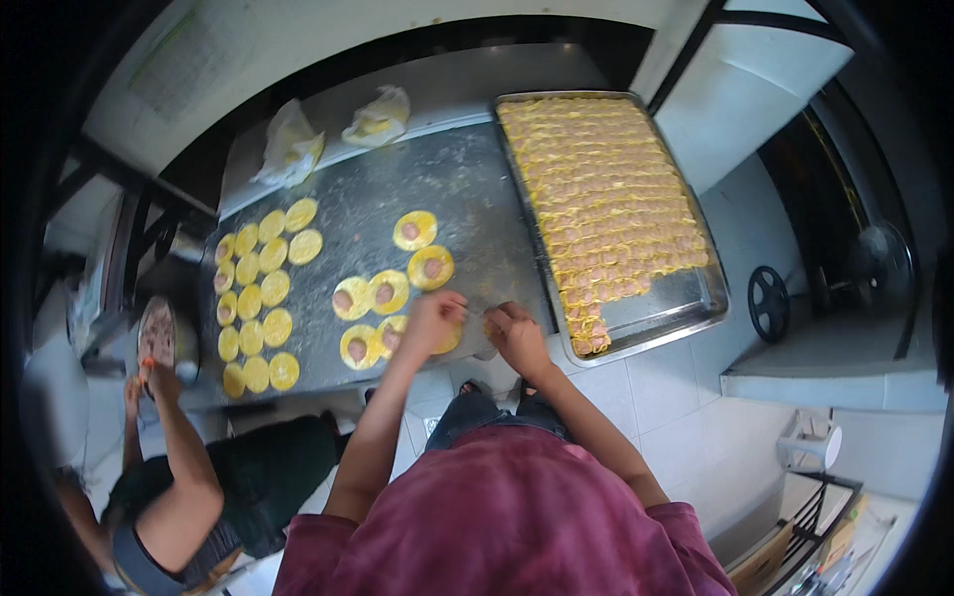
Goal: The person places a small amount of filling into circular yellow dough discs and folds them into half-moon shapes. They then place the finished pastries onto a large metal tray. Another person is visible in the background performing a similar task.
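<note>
My left hand [435,320] hovers over the front of the dark worktop, its fingers curled together; what they hold, if anything, is hidden. Partly beneath it lies a yellow dough wrapper [447,341]. My right hand [519,341] pinches a small yellowish dumpling [489,326], mostly covered by the fingers. Left of my hands, several round yellow wrappers carry a lump of pinkish meat filling, such as this filled wrapper [432,267]. To the right, a large metal tray [686,316] holds closely packed rows of open-topped dumplings [606,199].
Rows of flat wrappers [274,289] cover the worktop's left side. Two plastic bags [290,144] [378,117] lie at the back. At the left, a co-worker's hand [157,377] holds an orange-handled tool over a bowl of meat filling [156,333]. A white stool [810,440] stands at right.
</note>
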